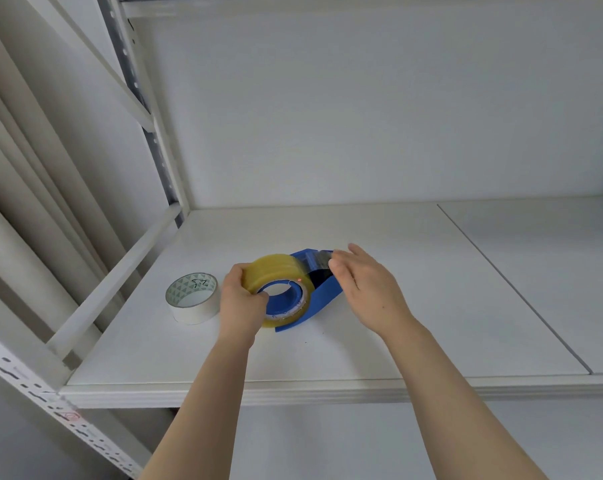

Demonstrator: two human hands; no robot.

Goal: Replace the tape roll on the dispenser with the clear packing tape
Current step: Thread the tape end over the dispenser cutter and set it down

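Observation:
A yellowish clear packing tape roll (276, 268) sits on the blue hub of the blue tape dispenser (324, 296), which lies on its side on the white shelf (431, 323). My left hand (241, 303) grips the roll's left side, thumb at the hub. My right hand (366, 285) is at the dispenser's far end, its fingertips pinching a strip of clear tape (315, 259) stretched from the roll toward the cutter. A white tape roll (193, 299) with a green-patterned core stands on the shelf just left of my left hand.
The shelf has a front edge (293, 393) near me and a white back wall. A slanted rail (120, 282) and a perforated upright (147, 116) bound the left side. A seam (511, 289) splits the shelf board at the right.

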